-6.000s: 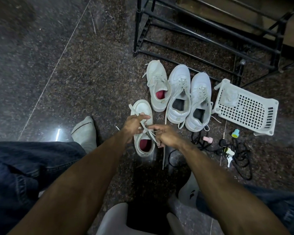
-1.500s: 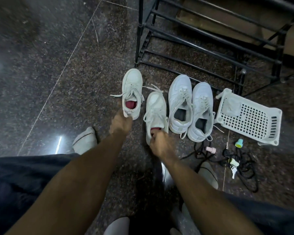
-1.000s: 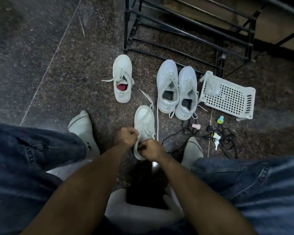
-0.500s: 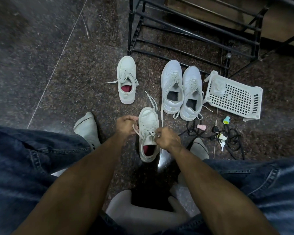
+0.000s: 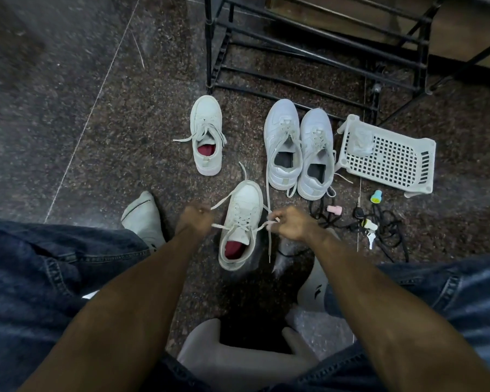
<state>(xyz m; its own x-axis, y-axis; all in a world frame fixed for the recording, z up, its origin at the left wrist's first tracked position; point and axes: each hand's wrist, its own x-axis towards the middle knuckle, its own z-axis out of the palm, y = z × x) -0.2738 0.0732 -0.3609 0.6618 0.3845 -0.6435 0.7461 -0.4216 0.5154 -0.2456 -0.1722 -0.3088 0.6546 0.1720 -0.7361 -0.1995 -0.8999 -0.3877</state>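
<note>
**Laces drawn wide on the near sneaker**

Since half a second ago, both hands have moved apart and pulled the laces out to either side. My left hand (image 5: 194,222) pinches one lace (image 5: 221,227). My right hand (image 5: 290,225) is curled round the other lace (image 5: 270,246), whose free end hangs below the fist. The near sneaker (image 5: 241,210) lies on the floor (image 5: 82,108) between the hands. Its long axis runs away from me, with the toe far and tipped slightly right and the red-lined heel toward me. Bare floor opens to the left. A second red-lined sneaker (image 5: 207,123) sits beyond, a white pair (image 5: 282,123) and a basket (image 5: 388,159) lie to the right, and cables (image 5: 385,230) are near the right hand. The fingertips are blurred. The black rack (image 5: 309,55) is cut off at the top.
</note>
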